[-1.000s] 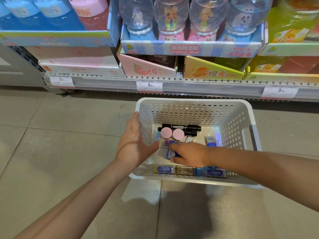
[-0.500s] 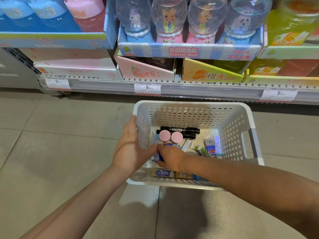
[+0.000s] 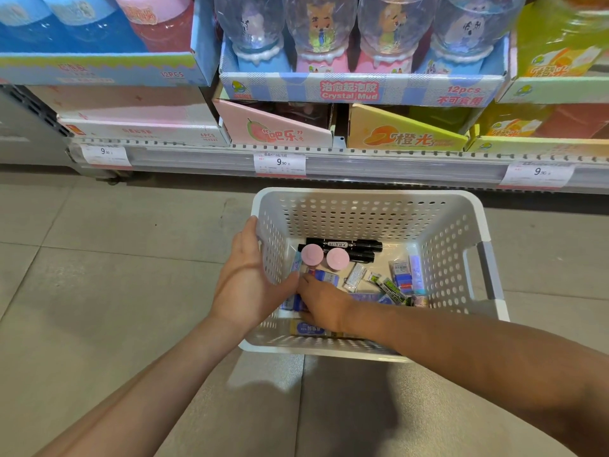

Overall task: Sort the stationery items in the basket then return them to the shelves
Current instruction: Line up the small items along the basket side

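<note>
A white perforated basket (image 3: 362,195) stands on the tiled floor below the shelves. My left hand (image 3: 248,280) grips its left wall, thumb inside and fingers outside. My right hand (image 3: 321,303) reaches into the basket's near left corner, its fingers curled round a small blue packet (image 3: 292,303). Also in the basket lie two black markers (image 3: 349,246), two round pink lids (image 3: 312,255), another blue packet (image 3: 325,276), a green-and-black pack (image 3: 392,288) and several small boxes along the near wall (image 3: 308,328). My right forearm hides part of that near row.
The lowest shelf (image 3: 379,159) with 9.90 price tags runs just behind the basket. It carries a pink display box (image 3: 273,131), a yellow one (image 3: 405,135) and a Crystal Mud tray (image 3: 359,90) of clear domed jars. Grey floor tiles (image 3: 99,275) spread to the left.
My right hand has slid left across the basket floor to the near left corner, uncovering the packs on the right. My left hand has kept its hold on the wall.
</note>
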